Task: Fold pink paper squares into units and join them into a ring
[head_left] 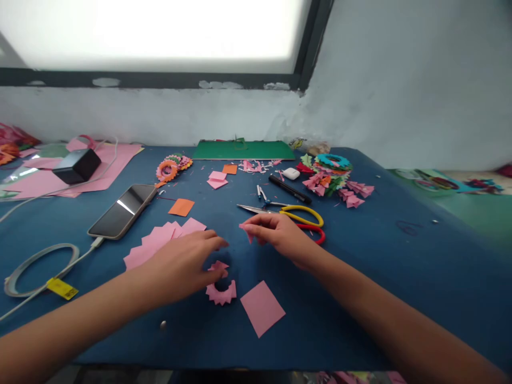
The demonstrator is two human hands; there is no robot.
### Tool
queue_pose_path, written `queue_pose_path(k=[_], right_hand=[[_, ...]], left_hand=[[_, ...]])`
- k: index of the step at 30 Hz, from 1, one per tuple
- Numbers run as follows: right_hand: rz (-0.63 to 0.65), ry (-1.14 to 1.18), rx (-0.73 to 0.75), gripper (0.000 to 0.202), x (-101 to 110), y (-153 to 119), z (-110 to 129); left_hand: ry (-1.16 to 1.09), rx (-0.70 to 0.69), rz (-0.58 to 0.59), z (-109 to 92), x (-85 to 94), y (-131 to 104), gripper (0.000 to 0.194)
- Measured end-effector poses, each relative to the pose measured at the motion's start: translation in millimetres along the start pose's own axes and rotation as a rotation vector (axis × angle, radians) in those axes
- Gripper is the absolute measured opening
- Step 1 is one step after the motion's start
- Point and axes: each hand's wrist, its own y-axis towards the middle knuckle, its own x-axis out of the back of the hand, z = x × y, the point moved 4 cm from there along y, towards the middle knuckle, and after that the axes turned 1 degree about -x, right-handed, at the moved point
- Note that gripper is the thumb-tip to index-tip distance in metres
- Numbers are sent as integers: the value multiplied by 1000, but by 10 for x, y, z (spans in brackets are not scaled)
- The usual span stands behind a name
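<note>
Between thumb and fingertips, my right hand [276,232] pinches a small folded piece of pink paper [248,233] above the blue table. My left hand [196,256] hovers with its thumb and index finger apart, the thumb over a part-ring of folded pink paper [222,296]. Whether the thumb touches that ring I cannot tell. A flat pink paper square [263,309] lies to the ring's right. Partly under my left hand is a fanned row of pink squares [154,242]. Scissors [304,213] with yellow and red handles lie just beyond my right hand.
A phone [123,210] with a white cable [80,258] lies at left, near a black box [77,166]. Orange paper [181,207], a black pen [290,189], a white case [291,173] and coloured paper rings [333,161] sit farther back, before a green board [244,150].
</note>
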Motion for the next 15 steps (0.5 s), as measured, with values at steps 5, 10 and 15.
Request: queue_pose_path(k=[5, 10, 15], right_hand=[[64, -62, -40, 24, -53, -22, -13], [100, -88, -40, 23, -119, -73, -14], [88, -102, -21, 21, -148, -132, 29]], left_hand=[[-51, -21, 14, 156, -69, 118, 20], [-78, 1, -81, 131, -41, 68, 18], [-125, 8, -225, 90, 3, 63, 18]])
